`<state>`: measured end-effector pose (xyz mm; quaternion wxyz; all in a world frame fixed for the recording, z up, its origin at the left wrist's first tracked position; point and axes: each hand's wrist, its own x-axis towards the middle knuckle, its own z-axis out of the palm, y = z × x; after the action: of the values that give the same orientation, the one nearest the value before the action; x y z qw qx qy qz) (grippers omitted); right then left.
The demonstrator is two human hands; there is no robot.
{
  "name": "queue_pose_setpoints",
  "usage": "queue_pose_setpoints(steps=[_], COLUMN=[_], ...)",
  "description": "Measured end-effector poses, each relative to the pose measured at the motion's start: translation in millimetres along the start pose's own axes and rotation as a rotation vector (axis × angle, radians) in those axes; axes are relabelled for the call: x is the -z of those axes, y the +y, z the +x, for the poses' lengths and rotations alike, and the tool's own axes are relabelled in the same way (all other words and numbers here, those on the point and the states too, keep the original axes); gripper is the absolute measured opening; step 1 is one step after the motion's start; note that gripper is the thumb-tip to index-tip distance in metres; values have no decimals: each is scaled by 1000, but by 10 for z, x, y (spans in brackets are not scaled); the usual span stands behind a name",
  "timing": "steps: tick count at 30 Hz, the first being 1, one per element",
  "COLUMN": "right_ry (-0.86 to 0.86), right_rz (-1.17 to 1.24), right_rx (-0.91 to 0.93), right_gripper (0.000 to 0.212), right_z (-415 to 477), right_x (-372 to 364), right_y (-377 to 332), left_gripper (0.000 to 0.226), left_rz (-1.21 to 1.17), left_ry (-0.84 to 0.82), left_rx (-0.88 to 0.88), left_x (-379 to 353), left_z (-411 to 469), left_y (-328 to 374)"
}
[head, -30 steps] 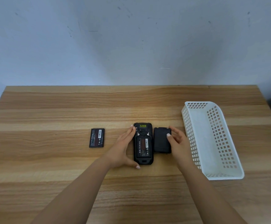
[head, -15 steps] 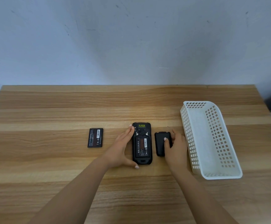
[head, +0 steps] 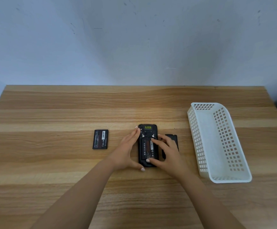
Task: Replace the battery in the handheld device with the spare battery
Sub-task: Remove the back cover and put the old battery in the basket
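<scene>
The black handheld device [head: 147, 129] lies face down in the middle of the wooden table [head: 52, 162], its back open and a battery [head: 145, 150] showing in the compartment. My left hand [head: 126, 152] cups the device's left side, thumb at its lower corner. My right hand [head: 165, 154] reaches over the device, index finger on the battery's upper part and thumb at its lower edge. The black back cover [head: 173, 138] lies just right of the device, partly hidden under my right hand. A second black battery [head: 100, 139] lies alone to the left.
A white perforated plastic basket [head: 217, 178] stands on the right side of the table, with nothing visible inside. A pale wall rises behind the table's far edge.
My right hand has left the back cover on the table and moved left onto the battery in the device. My left hand has stayed against the device's left side.
</scene>
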<state>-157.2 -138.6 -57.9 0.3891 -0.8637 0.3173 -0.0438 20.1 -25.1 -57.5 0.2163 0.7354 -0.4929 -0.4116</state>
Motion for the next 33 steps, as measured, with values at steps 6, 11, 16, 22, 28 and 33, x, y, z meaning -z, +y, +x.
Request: queue_pose_setpoints(steps=[6, 11, 16, 22, 28, 33], right_ry=[-53, 43, 148, 188, 259, 270], right_rz=[-260, -572, -441, 365, 818, 1167], right_rx=[117, 258, 279, -254, -595, -664], right_gripper=[70, 61, 58, 41, 45, 60], right_z=[46, -35, -79, -99, -41, -118], right_x=[72, -20, -23, 28, 22, 38], right_y=[12, 14, -93, -367, -472, -480], left_gripper=[141, 141, 142, 143, 142, 142], left_rz=[-6, 6, -6, 1, -18, -20], left_ry=[0, -1, 3, 8, 8, 17], left_rx=[-5, -6, -6, -14, -8, 1], left_x=[1, -2, -10, -15, -22, -28], left_z=[-2, 5, 10, 21, 25, 25], left_y=[0, 11, -19, -40, -39, -35])
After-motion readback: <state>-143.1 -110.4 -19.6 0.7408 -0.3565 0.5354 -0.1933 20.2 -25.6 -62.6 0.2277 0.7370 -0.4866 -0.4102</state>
